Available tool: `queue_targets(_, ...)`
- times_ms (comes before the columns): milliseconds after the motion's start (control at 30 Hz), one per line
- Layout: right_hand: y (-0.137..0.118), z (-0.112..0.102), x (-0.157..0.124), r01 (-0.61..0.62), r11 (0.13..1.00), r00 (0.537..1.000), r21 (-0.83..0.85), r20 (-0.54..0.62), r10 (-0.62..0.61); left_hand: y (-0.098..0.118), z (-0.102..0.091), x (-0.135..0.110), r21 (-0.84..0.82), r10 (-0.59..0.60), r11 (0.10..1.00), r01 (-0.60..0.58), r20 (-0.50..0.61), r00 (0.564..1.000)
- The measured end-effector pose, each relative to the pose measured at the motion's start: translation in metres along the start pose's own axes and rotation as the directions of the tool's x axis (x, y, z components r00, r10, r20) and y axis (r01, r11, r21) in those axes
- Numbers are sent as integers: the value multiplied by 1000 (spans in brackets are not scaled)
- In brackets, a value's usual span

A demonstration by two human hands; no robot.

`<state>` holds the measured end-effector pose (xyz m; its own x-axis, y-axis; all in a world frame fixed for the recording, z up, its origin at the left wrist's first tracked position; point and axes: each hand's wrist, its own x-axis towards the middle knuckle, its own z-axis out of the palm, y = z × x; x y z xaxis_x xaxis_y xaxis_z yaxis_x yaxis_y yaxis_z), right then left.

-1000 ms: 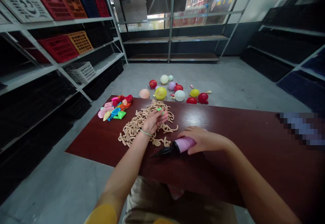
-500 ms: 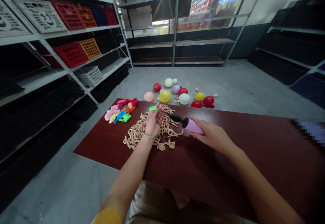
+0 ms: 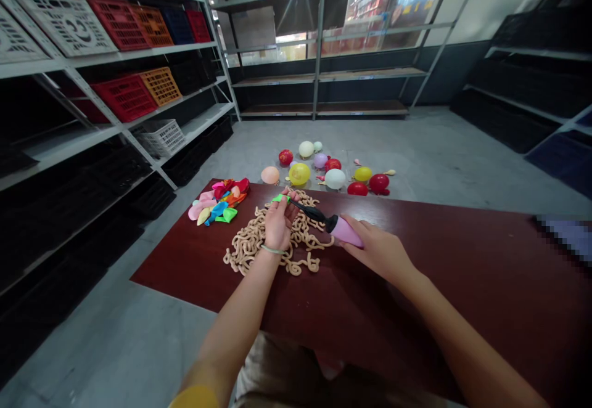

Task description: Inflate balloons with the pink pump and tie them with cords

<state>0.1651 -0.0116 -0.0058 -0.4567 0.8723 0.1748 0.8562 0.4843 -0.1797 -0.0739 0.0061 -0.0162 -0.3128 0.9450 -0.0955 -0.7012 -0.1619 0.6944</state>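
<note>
My left hand [image 3: 279, 222] is raised over a heap of beige curly strips [image 3: 259, 241] on the dark red table [image 3: 416, 285]. Its fingers pinch a flat green balloon [image 3: 279, 198] by the neck. My right hand [image 3: 377, 249] grips a pink hand pump [image 3: 345, 231]. The pump's black nozzle [image 3: 311, 212] points left and meets the green balloon at my left fingertips. A thin band circles my left wrist.
A pile of flat coloured balloons [image 3: 217, 204] lies at the table's far left corner. Several inflated balloons [image 3: 330, 171] sit on the grey floor beyond the table. Metal shelves with plastic crates [image 3: 118, 93] line the left side; dark shelving stands to the right and at the back.
My right hand lifted the pump off the table and brought its nozzle to my left hand, which rose holding the green balloon. Over the last half second both hands barely shifted.
</note>
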Motion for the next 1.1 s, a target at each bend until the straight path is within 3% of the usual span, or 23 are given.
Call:
queue_targets(133,-1,1,0,-1,1000,1000,3,9,1,-4,-1,2,111,46,993,-41,-42,998)
queue_targets(400,-2,12,1,50,996,997,70,-61,-46,-13,-5,3,229,57,972,-53,-10,998)
queue_targets(533,-10,13,1,66,987,997,150,-57,-58,-11,2,1,171,43,984,-40,-9,999)
queue_targets(733,-22,14,-2,184,971,979,149,-114,-168,-11,27,-11,-106,120,987,-120,-9,993)
queue_targets(867,-20,20,-3,123,986,988,115,-111,-111,-14,39,-13,-43,241,968,-247,-108,964)
queue_targets(967,-18,25,-3,110,988,990,107,-104,-99,1,38,5,46,305,952,-302,-167,938)
queue_targets(1100,-17,29,-2,128,980,987,151,-113,-111,47,31,41,138,354,933,-334,-166,920)
